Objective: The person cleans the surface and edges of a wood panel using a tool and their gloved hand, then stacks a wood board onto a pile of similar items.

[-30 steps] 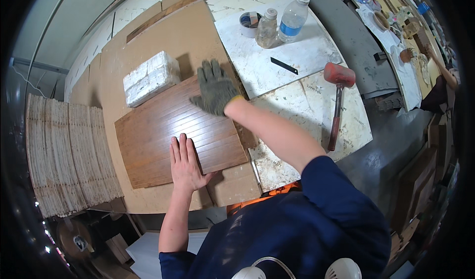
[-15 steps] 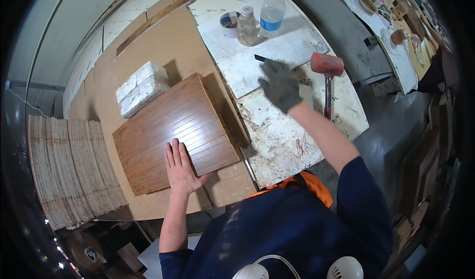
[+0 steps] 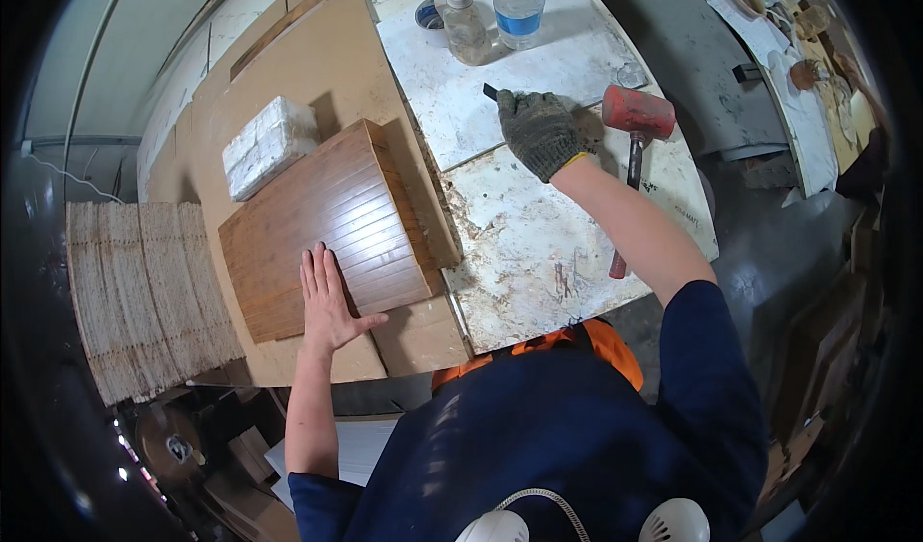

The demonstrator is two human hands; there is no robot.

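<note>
My bare left hand (image 3: 327, 313) lies flat, fingers stretched, on the near part of a glossy brown wooden panel (image 3: 317, 225) with narrow parallel strips. The panel is thick, like a stack, and rests on cardboard (image 3: 361, 61). My right hand (image 3: 540, 134), in a dark grey knit glove, is closed over the white board at the right. A small flat black strip (image 3: 490, 91) sticks out past its fingertips; the glove hides the rest, so its kind is unclear. To the right of this hand lies a rubber mallet (image 3: 638, 112) with a red head, its handle partly behind my forearm.
A white wrapped block (image 3: 269, 148) stands against the panel's far left side. Beyond my right hand are a clear water bottle (image 3: 519, 9), a cloudy bottle (image 3: 466, 28) and a tape roll (image 3: 430, 18). Stacked slats (image 3: 149, 292) stand at the left. A cluttered bench (image 3: 808, 81) is far right.
My right hand has gone from spread fingers beside the black strip to closed around it. My left hand stays flat on the panel. The whole view has shifted slightly.
</note>
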